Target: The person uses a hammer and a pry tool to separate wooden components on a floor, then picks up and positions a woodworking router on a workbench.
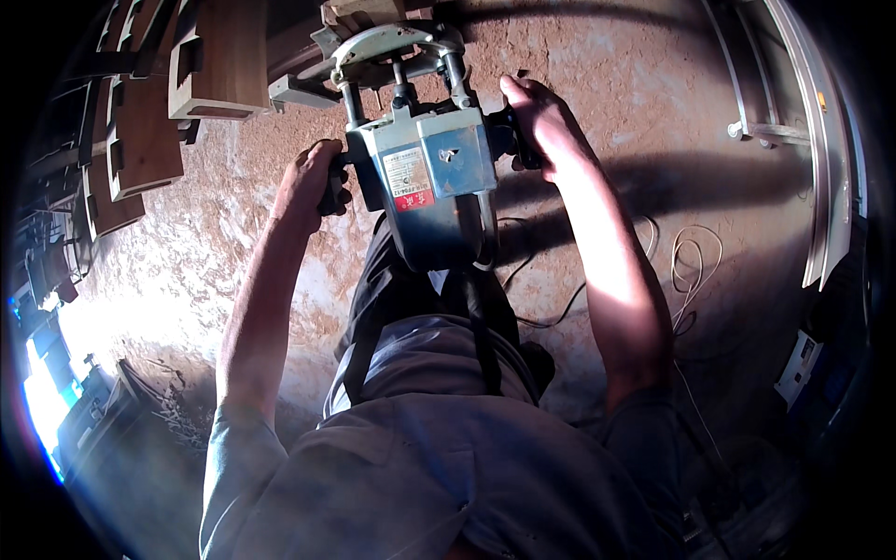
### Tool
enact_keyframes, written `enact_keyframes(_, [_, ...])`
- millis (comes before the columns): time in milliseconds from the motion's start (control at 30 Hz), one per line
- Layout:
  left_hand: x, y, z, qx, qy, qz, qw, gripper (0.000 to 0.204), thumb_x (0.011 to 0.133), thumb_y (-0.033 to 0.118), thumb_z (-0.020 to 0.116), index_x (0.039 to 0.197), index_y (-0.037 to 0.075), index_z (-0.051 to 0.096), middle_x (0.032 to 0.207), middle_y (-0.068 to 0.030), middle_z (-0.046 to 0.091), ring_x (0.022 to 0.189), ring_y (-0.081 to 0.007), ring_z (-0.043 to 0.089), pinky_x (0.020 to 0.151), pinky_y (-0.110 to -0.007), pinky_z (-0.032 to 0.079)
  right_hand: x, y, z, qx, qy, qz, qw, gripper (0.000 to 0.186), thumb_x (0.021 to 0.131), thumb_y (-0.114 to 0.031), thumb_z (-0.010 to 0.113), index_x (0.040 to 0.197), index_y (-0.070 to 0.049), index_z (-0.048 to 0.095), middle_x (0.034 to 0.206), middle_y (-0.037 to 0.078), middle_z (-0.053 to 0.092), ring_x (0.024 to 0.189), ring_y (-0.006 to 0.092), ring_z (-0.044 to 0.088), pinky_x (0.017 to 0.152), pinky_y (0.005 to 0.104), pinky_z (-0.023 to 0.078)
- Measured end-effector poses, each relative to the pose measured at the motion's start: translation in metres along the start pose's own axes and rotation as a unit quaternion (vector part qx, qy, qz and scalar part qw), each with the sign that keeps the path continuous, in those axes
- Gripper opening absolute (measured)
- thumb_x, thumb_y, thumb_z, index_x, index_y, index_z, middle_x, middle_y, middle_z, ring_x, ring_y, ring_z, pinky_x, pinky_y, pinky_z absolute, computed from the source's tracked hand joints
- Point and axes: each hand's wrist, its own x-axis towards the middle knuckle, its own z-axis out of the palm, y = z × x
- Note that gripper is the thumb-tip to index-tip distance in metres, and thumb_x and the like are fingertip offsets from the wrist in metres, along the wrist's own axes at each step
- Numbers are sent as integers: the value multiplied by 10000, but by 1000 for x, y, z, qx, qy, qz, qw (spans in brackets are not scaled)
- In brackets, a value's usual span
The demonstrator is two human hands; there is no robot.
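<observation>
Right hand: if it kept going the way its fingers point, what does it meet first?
The right hand grips the black side handle of the blue plunge router, fingers pointing up-left. Straight on, it would likely meet the router's metal base and guide posts first; depth is uncertain.

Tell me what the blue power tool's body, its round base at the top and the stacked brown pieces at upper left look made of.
Blue power tool body: likely painted metal or hard plastic; smooth, dull sheen, scuffed. Round grey base: seemingly bare cast metal, pale grey with highlights. Stacked brown notched pieces: wood, flat brown faces with cut slots. Left hand and right hand grip black side handles, probably plastic.
</observation>
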Motion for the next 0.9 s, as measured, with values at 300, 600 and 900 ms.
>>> enact_keyframes(300, [-1,2,1,4,0,4,1000,272,920,357,535,896,89,571,658,-48,553,483,-173,558,364,-300,428,5,5,0,8,-13,-22,1000,585,908,-534,545,1283,-85,525,1267,157,556,1173,283,513,931,482,439])
enact_keyframes(600, [-1,4,1,1,5,-10,1000,272,916,364,543,888,95,577,654,-46,557,486,-175,561,372,-302,435,6,2,0,36,-4,-59,998,489,913,-465,582,1169,-49,581,1086,123,629,992,217,573,828,375,467])
enact_keyframes(900, [0,2,3,0,13,-23,1000,262,918,349,542,899,91,581,655,-44,554,480,-173,554,372,-306,432,5,1,2,39,2,-67,997,418,917,-435,587,1061,-43,611,948,97,631,890,190,568,769,359,458])
